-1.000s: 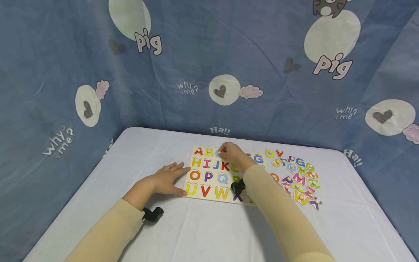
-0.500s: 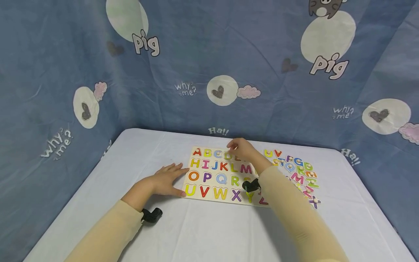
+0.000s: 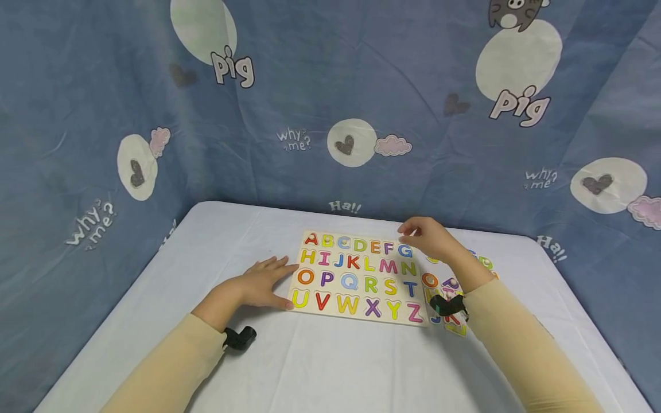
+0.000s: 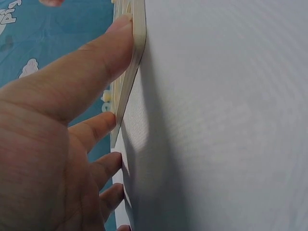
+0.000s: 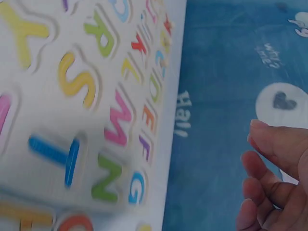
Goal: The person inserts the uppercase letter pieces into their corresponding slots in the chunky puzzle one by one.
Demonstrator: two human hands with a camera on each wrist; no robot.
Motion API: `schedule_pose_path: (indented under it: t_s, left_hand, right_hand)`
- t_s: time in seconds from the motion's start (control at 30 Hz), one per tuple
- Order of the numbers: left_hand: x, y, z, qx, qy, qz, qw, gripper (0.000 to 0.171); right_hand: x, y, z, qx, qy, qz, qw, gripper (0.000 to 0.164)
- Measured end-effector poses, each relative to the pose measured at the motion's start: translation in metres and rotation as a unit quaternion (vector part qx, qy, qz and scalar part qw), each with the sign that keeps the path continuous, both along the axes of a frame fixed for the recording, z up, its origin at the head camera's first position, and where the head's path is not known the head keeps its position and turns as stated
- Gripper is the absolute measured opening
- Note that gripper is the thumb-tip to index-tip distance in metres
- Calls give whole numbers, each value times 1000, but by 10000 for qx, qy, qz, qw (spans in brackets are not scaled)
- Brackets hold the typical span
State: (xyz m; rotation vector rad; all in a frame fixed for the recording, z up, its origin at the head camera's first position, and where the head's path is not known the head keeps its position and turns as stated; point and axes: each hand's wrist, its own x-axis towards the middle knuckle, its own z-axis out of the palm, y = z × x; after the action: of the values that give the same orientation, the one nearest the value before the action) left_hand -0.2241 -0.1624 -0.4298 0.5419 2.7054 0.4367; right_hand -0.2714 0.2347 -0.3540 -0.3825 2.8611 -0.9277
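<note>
A wooden alphabet puzzle board point(image 3: 334, 294) lies on the table with coloured letters in four rows. Knobbed A point(image 3: 311, 240), B point(image 3: 327, 241) and C point(image 3: 343, 243) pieces sit in its top row. My left hand point(image 3: 262, 285) rests spread at the left edge; in the left wrist view its thumb point(image 4: 91, 67) presses on the rim. Over the far right corner, near the printed G point(image 3: 405, 250), hovers my right hand point(image 3: 427, 238). In the right wrist view its loosely bent fingers point(image 5: 255, 166) stand apart from the thumb, with nothing between them.
Loose knobbed letters lie right of the board, among them an orange O point(image 3: 429, 280) and a red K point(image 3: 452, 319); the right hand and forearm cover several others. A blue patterned cloth point(image 3: 289, 189) hangs behind the white-covered table point(image 3: 248, 229).
My right hand has let go of the C in the top row and moved right along the board's far edge to its right corner. My left hand has stayed put.
</note>
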Motion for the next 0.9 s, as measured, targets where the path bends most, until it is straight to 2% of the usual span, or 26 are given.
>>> schedule_pose_path:
  t_s: [0.3,0.5,0.7,0.9]
  left_hand:
    - [0,1,2,-3,-36,27,10000,97]
    - [-1,2,1,-17,-25,17,10000,98]
    - [-2,2,0,-11,-17,23,10000,98]
    - [-2,1,-1,-21,-29,14,10000,98]
  right_hand:
    - [22,51,2,141,109,-252,9995,26]
    - [32,85,-4,142,264,-405,9987,26]
    - [39,116,-10,201,283,-798,9962,28]
    - [45,147,-22,426,541,-1123,9913,30]
